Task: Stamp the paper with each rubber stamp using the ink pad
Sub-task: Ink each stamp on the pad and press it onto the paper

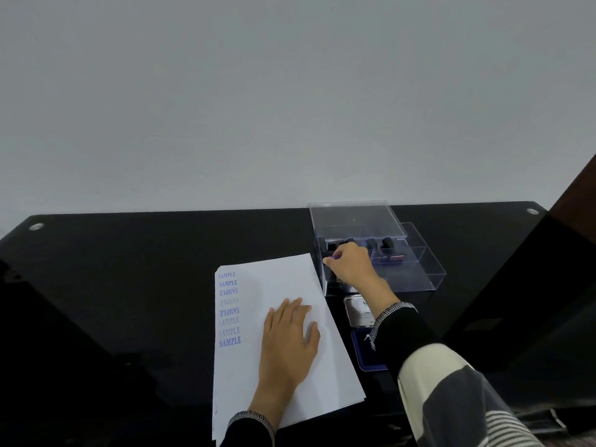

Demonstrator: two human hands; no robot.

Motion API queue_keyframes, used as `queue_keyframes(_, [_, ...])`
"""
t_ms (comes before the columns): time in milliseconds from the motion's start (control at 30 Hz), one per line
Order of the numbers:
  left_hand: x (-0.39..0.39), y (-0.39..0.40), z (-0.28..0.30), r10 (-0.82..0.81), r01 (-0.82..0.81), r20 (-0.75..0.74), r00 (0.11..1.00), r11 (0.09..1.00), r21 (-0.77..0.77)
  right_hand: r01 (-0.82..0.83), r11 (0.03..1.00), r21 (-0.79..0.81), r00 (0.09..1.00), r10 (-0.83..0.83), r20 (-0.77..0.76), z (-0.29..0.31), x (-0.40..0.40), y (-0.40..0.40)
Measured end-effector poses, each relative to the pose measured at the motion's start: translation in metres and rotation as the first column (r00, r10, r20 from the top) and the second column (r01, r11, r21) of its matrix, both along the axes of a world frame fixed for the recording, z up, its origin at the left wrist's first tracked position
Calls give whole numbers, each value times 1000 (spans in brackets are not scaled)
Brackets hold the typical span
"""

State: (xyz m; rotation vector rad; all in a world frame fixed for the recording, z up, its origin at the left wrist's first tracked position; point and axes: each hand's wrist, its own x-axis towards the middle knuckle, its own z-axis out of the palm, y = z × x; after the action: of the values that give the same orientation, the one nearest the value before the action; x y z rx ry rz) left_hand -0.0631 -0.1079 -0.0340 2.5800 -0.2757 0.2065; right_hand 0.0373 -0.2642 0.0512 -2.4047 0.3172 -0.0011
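The person is at the step of changing stamps, it seems. The right hand (350,264) is at the front left corner of the clear plastic box (416,272), a little right of the centre of the frame, and its fingers are curled around the dark handle of a rubber stamp (332,253); a bit of purple shows at the fingertips. Whether this stamp is being put back or taken out, one picture cannot say. More stamps with dark knobs (385,244) stand in the back row of the box, and its transparent lid (354,221) stands open behind them.

The left hand (292,333) lies flat on the sheet of paper (274,375) in the lower middle of the frame, fingers straight and spread, so this grip is apart and only presses the sheet down on the black tabletop (129,269).

The ink pad (366,353), blue with a purple surface, lies open just right of the paper, partly under the right sleeve; its silver lid (358,309) lies between it and the box.

Near the left edge of the paper runs a column of blue prints, eight as far as can be counted, all reading "SAMPLE"; some are upside down and some are faint. The lid carries small print, but it is too small to read.

If a stamp is coming out, the next move calls for lifting it clear of the box wall, pressing it on the pad, then placing it on a free area of the paper.
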Motion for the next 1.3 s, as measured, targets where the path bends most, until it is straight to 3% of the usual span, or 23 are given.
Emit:
queue_keyframes(233, [0, -1, 1, 7, -7, -7, 1000, 1000, -20, -6, 999, -35, 996, 9, 87, -3, -3, -3])
queue_keyframes(700, [-1, -1, 1, 8, -8, -13, 1000, 1000, 7, -86, 989, -121, 996, 86, -9, -3, -7, -3])
queue_keyframes(867, [-1, -1, 2, 6, -6, -23, 1000, 1000, 6, -43, 989, -140, 999, 42, -11, -3, -7, 0])
queue_keyframes(1067, [0, 0, 3, -5, 5, -36, 999, 1000, -4, 78, 995, -55, 982, -67, 177, -12, -19, -1])
queue_keyframes(1200, [4, 3, 4, -10, 3, -71, 997, 996, -94, 54, 998, 22, 945, -58, 322, -14, -45, -4])
queue_keyframes(1300, [15, 4, 13, 2, -9, -87, 996, 997, -75, 27, 999, 38, 929, -39, 369, -15, -51, -9])
